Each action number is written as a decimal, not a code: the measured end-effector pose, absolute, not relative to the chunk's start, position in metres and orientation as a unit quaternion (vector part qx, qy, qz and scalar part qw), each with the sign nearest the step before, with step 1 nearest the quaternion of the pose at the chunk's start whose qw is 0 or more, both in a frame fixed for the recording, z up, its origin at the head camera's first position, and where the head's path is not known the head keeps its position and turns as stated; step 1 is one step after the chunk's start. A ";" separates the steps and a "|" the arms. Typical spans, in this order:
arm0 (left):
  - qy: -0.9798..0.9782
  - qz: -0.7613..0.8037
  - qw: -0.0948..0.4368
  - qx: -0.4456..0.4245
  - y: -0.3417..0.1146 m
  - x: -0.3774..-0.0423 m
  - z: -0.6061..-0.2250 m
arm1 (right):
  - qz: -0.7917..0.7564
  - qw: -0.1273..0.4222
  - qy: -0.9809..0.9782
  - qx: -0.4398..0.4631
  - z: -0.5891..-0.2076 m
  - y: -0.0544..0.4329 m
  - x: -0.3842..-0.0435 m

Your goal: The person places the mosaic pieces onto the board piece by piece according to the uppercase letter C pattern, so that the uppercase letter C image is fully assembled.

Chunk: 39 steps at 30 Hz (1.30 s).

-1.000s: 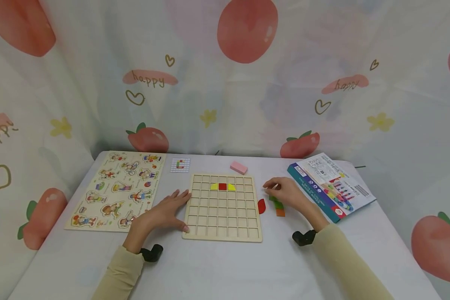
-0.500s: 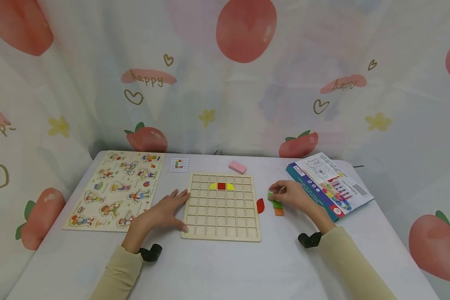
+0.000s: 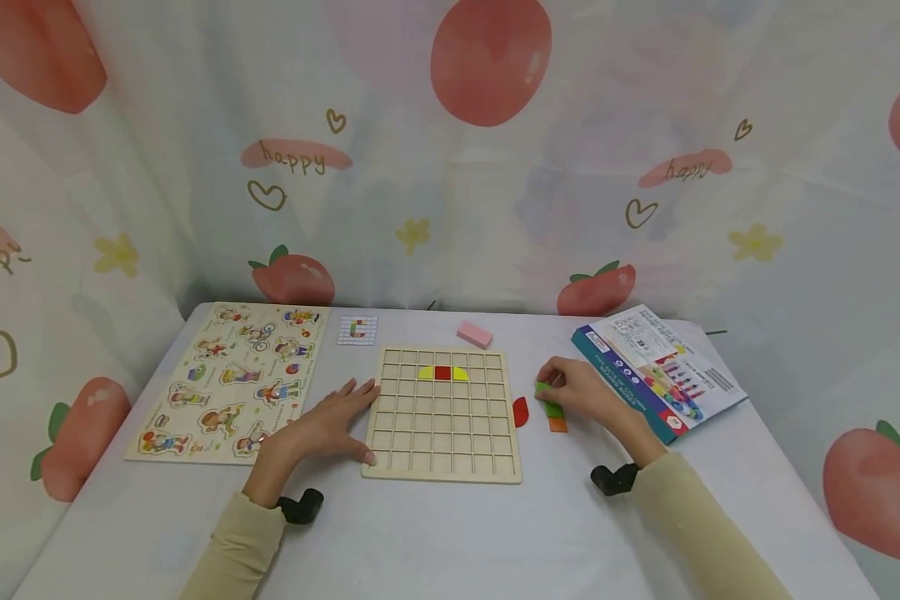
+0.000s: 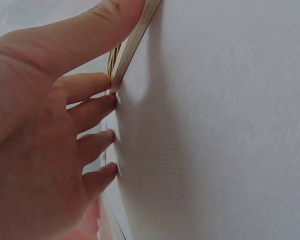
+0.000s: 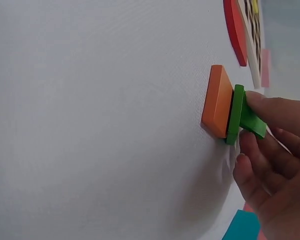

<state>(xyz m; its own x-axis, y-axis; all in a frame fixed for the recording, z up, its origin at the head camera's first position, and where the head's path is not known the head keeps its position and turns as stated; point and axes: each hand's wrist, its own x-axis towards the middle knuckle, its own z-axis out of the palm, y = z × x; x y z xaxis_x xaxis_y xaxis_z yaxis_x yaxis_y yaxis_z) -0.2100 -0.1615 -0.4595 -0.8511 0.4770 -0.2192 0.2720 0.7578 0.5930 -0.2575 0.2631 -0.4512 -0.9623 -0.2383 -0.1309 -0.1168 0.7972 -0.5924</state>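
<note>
Fruit-print cloth hangs behind a white table. Head view: the left hand lies spread at the left edge of a grid board; right of it, the right hand is beyond an orange tile. Left wrist: thumb touching the board. Right wrist: fingertips pinch a green tile beside a second green tile.

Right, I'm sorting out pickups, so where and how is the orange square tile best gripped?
Probably by its left and right edges, from above: the orange square tile lies flat with those edges free, while the neighbouring flat green tile crowds its far edge.
</note>
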 end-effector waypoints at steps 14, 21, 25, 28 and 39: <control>0.920 0.281 0.183 0.203 -0.163 -0.209 -0.461 | -0.356 0.089 0.923 -0.118 -0.450 0.255 -0.258; 0.920 0.283 0.181 0.200 -0.164 -0.209 -0.462 | -0.374 0.093 0.916 -0.115 -0.450 0.244 -0.260; 0.922 0.281 0.181 0.198 -0.164 -0.209 -0.462 | -0.372 0.090 0.916 -0.121 -0.449 0.238 -0.262; 0.922 0.280 0.181 0.196 -0.165 -0.209 -0.462 | -0.377 0.095 0.913 -0.126 -0.449 0.233 -0.263; 0.919 0.285 0.184 0.199 -0.164 -0.211 -0.462 | -0.402 0.125 0.897 -0.134 -0.445 0.211 -0.263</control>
